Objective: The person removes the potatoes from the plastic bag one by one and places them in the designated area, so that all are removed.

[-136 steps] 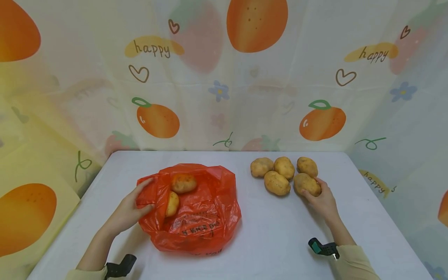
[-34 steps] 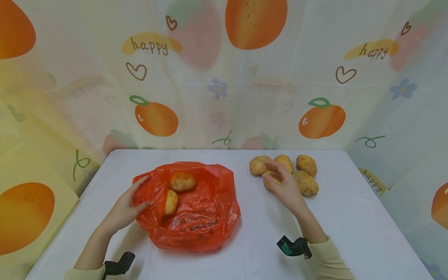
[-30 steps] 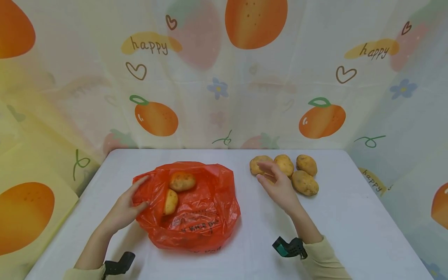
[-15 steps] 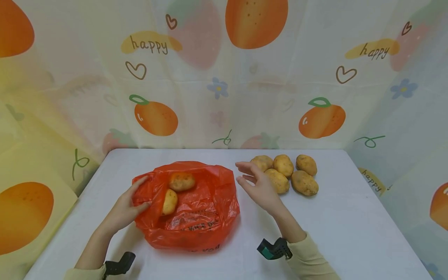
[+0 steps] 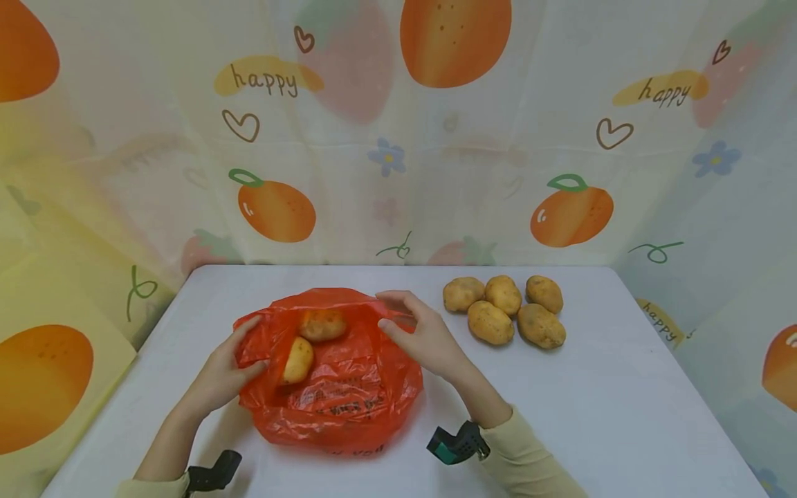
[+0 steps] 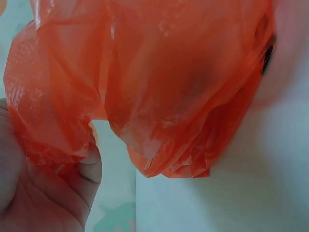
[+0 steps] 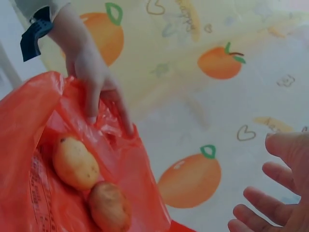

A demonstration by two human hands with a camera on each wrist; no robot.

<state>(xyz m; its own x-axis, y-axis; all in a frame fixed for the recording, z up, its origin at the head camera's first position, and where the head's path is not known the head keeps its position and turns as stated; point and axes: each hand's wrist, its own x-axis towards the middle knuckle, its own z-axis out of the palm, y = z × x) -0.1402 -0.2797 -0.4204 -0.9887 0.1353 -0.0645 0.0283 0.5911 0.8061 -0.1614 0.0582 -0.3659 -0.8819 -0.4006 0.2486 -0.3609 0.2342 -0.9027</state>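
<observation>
A red plastic bag stands with its mouth spread, black print on its inner side. Two potatoes lie inside, one at the back and a second partly behind the bag's left fold. My left hand grips the left rim between thumb and fingers; in the left wrist view the red film passes into that hand. At the right rim hovers my right hand. Its fingers are apart and hold nothing, as the right wrist view shows of the right hand.
Several loose potatoes sit close together at the back right of the white table. Behind the table hangs a fruit-printed cloth. Each wrist carries a black camera mount.
My right hand let go of a potato at the right, then moved left past the loose potatoes to the bag's right rim. The left hand has kept its hold on the bag.
</observation>
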